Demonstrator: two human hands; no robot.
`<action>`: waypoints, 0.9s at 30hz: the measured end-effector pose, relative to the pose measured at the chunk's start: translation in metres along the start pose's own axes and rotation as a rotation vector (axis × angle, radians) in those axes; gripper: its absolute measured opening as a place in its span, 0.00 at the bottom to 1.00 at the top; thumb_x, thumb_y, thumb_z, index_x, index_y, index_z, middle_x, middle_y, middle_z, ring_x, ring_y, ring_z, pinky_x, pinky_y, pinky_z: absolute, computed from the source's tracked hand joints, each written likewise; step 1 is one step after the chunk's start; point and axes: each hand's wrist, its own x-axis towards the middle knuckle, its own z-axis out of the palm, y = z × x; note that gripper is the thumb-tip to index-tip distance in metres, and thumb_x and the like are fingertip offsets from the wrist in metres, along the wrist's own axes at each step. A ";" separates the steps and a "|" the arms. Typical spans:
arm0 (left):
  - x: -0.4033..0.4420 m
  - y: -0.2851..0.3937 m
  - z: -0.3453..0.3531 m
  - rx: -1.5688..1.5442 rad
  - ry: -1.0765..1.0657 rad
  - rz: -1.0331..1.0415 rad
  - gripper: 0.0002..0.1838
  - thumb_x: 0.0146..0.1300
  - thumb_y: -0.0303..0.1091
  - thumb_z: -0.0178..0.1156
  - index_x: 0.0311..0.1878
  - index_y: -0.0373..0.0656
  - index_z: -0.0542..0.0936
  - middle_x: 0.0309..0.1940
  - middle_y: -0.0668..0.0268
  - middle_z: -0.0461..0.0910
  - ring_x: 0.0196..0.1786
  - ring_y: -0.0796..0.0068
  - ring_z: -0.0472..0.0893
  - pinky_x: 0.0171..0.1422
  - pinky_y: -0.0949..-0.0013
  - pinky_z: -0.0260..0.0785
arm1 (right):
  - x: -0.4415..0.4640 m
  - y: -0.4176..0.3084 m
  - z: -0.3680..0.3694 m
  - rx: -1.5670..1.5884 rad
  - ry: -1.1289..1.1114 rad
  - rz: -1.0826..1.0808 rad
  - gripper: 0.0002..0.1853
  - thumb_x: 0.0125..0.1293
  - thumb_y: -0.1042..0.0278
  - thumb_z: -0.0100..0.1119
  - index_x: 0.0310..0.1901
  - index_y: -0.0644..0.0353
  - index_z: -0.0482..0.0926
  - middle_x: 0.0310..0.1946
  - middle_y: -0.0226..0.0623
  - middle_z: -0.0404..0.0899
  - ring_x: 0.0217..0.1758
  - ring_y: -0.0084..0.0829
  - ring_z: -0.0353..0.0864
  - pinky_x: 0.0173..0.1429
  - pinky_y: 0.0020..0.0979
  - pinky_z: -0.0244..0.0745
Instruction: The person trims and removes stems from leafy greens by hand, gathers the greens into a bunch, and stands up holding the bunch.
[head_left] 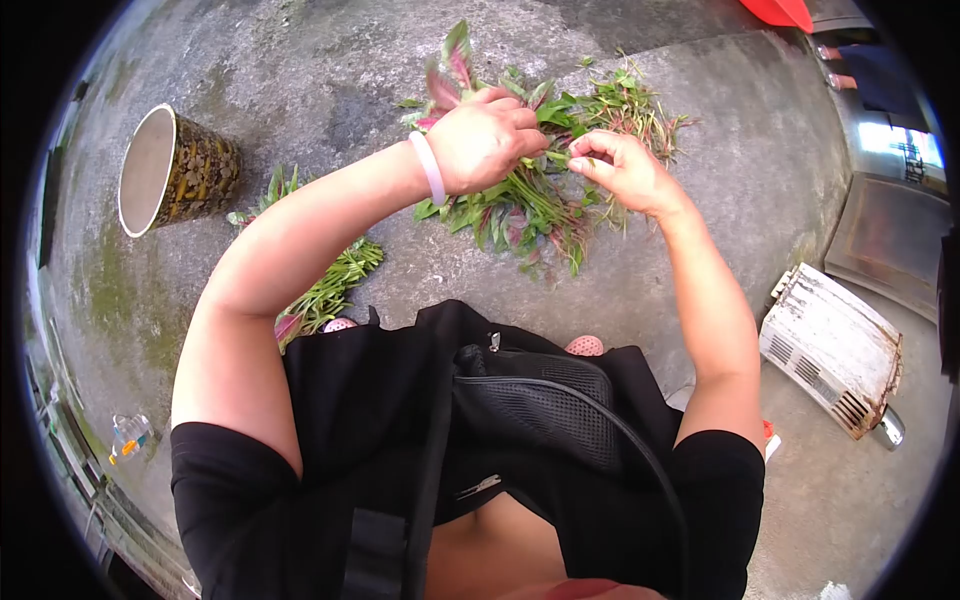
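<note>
My left hand [485, 142], with a pale bracelet at its wrist, is closed around a stalk of red-and-green amaranth [455, 62]. The leaves stick out past the far side of the fist and are slightly blurred. Opposite it, my right hand [622, 168] pinches with thumb and forefinger at the green stem end [558, 156] between the two hands. Beneath them a loose heap of amaranth [515, 210] lies on the concrete. A pile of thin stems and roots [630, 108] is just beyond my right hand. Under my left forearm lies a bundle of green stalks [345, 275].
A patterned bin [207, 170] stands at the left. A rusty white metal box [830, 345] and a grey panel [890, 235] are at the right. A clear bottle [130, 436] is at the lower left; a red object [782, 12] shows at the top right. A black bag [540, 400] hangs at my lap.
</note>
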 end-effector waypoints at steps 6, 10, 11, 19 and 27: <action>0.001 0.014 -0.001 0.010 -0.046 -0.183 0.12 0.48 0.31 0.59 0.37 0.39 0.74 0.35 0.58 0.72 0.45 0.58 0.74 0.47 0.60 0.70 | -0.001 -0.021 0.015 -0.189 0.061 -0.019 0.08 0.59 0.67 0.57 0.36 0.63 0.74 0.25 0.26 0.72 0.29 0.16 0.66 0.33 0.23 0.65; 0.014 0.003 0.003 -0.171 -0.063 -0.590 0.09 0.58 0.32 0.51 0.36 0.37 0.73 0.35 0.51 0.74 0.41 0.51 0.77 0.49 0.55 0.69 | 0.003 -0.036 0.026 -0.090 -0.005 0.009 0.10 0.60 0.64 0.57 0.36 0.63 0.75 0.25 0.28 0.73 0.29 0.19 0.68 0.34 0.25 0.66; 0.015 -0.009 -0.006 -0.184 -0.065 -0.613 0.11 0.62 0.35 0.48 0.36 0.36 0.75 0.33 0.51 0.76 0.40 0.55 0.78 0.48 0.58 0.70 | 0.004 -0.038 0.028 -0.048 -0.040 0.018 0.11 0.60 0.63 0.57 0.36 0.63 0.75 0.25 0.28 0.74 0.29 0.20 0.68 0.35 0.26 0.67; -0.014 -0.030 -0.021 -0.555 -0.074 -0.783 0.12 0.62 0.38 0.55 0.40 0.38 0.77 0.32 0.59 0.76 0.34 0.68 0.77 0.46 0.64 0.70 | 0.010 0.099 -0.020 -0.900 0.732 0.329 0.17 0.56 0.65 0.60 0.48 0.58 0.76 0.44 0.45 0.77 0.49 0.38 0.75 0.55 0.37 0.69; -0.018 -0.013 0.014 -0.428 -0.040 -0.455 0.15 0.64 0.40 0.50 0.36 0.36 0.76 0.32 0.48 0.76 0.39 0.49 0.76 0.47 0.56 0.67 | 0.033 0.118 0.080 -0.674 0.068 0.286 0.15 0.55 0.65 0.58 0.45 0.54 0.79 0.47 0.47 0.74 0.55 0.44 0.69 0.61 0.37 0.62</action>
